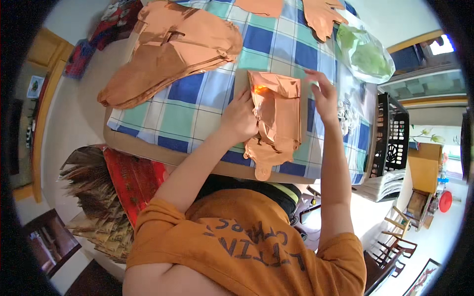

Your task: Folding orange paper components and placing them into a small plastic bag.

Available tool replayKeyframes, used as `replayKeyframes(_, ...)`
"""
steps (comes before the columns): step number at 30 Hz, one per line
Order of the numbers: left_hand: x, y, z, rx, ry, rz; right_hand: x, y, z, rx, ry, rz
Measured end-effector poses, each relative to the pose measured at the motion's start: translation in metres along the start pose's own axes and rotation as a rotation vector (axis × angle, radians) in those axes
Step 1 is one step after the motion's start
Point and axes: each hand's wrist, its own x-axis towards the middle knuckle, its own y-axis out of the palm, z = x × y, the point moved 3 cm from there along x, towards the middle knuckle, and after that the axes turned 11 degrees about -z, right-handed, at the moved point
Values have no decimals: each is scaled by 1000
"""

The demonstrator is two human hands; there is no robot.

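Note:
A flat, uninflated rose-gold foil balloon (284, 118) lies partly folded near the table's front edge, with a rounded tab sticking out toward me. My left hand (240, 118) is closed on its left edge, fingers pointing away from me. Just off the balloon's upper right corner, my right hand (323, 96) is raised with its fingers apart and nothing in them. To the left rests a thick stack of similar flat foil balloons (182, 59). More foil pieces (323, 17) lie at the far side.
A blue, green and white checked cloth (207, 116) covers the table. At the right are a clear plastic bag with green contents (368, 54), white strings (348, 116) and a black plastic crate (390, 133). Bundles of brown sheets (94, 197) stand below the table's left side.

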Motion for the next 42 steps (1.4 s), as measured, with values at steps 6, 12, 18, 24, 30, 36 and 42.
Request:
replayKeyframes(6, 2, 2, -2, -37, -42, 18, -10, 61, 21, -553, -285, 154)
replayKeyframes(12, -2, 2, 2, -2, 20, -8, -35, 69, 35, -650, -349, 113)
replayKeyframes(18, -13, -14, 25, 218, -132, -56, -37, 67, 35, -659, -364, 99)
replayKeyframes(24, 36, -21, 14, 173, -220, -68, -37, 72, 35, -652, -387, 85)
replayKeyframes(30, -2, 19, 6, 243, -54, 48, -37, 62, 31, -541, -322, 62)
replayKeyframes(36, -1, 16, 5, 244, -92, 89, -59, 19, 37, -456, 292, -210)
replayKeyframes(42, 0, 19, 6, 235, -70, 64, -73, 14, 21, -113, 527, -185)
